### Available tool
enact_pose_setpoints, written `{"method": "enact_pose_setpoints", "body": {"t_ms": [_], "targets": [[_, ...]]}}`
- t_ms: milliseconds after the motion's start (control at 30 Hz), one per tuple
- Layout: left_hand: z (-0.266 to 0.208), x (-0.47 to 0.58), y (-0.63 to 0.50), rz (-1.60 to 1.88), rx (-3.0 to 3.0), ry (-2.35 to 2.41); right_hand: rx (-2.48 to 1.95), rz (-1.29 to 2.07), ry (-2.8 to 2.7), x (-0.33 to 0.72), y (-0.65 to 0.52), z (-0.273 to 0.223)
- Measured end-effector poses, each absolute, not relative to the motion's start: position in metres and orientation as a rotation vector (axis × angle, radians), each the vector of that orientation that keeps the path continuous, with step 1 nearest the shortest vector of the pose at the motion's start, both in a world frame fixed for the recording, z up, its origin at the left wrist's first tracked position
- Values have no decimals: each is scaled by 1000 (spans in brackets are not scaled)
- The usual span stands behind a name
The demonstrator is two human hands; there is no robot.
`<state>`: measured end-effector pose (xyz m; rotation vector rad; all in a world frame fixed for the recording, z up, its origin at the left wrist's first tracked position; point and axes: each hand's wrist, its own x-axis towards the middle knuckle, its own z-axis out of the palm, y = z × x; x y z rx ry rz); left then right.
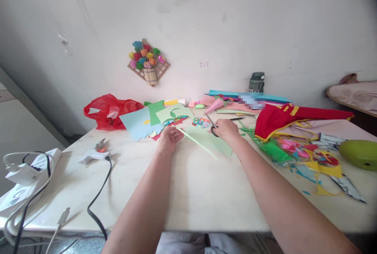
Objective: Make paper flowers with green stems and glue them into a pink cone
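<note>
Bench [191,207] nearest, one white cable connector [64,215] near its left front edge, one glue gun [94,155] farther in. Hands well apart: right hand [227,130] closed round the handles of one pair of scissors [211,120], blades pointing away; left hand [170,139] half-curled at the far end of one pale green strip [200,146], grip cannot be told. Strip slants across one light green sheet [217,144], between the hands. Step in hand, judged: paper cutting. Next move would call for a steadied edge and the blades brought to it. Beyond: clustered paper flowers [201,122], too small to count; one red bag [113,112]; one bottle [257,82]; one flower ornament [150,76] on the wall.
</note>
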<state>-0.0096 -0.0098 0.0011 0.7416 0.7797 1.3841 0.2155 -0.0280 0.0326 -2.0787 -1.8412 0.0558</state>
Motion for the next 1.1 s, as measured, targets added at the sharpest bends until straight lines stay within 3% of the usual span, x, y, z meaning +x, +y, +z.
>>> {"method": "enact_pose_setpoints", "body": {"t_ms": [600,833,1100], "targets": [[-3,-4,-9,1416,787,711,-2415,95,-1744,247,-30,39],[-2,-2,-10,1432,804,739,-2123,91,-2212,208,-40,43],[-5,-3,-7,1477,813,807,-1947,-208,-2503,166,-50,36]]}}
